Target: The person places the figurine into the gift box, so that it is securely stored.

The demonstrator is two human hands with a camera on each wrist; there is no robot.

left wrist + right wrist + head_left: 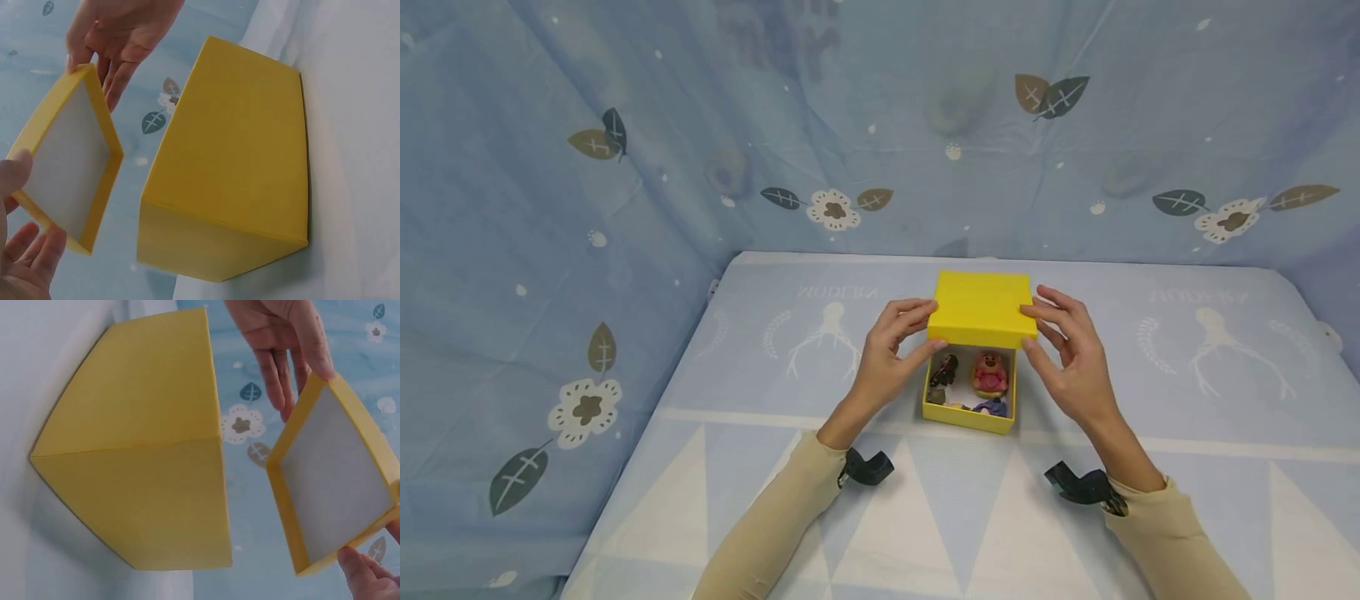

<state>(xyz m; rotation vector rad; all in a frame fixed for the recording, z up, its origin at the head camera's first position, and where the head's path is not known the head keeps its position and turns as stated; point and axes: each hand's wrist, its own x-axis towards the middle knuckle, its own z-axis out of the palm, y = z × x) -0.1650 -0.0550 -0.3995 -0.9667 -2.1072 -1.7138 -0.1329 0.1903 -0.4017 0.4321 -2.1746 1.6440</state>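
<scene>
Between both hands a yellow box lid [981, 304] is held up, apart from the yellow box [967, 419]. My left hand [887, 354] pinches the lid's left side, and my right hand [1075, 367] grips its right side. The lid's white inside [78, 144] shows in the left wrist view, where the lid is tilted. Inside the box lie small figurines: a pink bear [990, 375], a dark figure [945, 370], a blue-purple one [993, 407] and a greyish one [936, 395]. The lid hides the box's far edge in the head view.
The box stands on a table with a pale blue and white patterned cloth [760, 492]. Blue fabric [887, 100] with leaf and flower prints hangs behind the table and along its left side. Black wrist mounts [868, 468] sit at the sleeve cuffs.
</scene>
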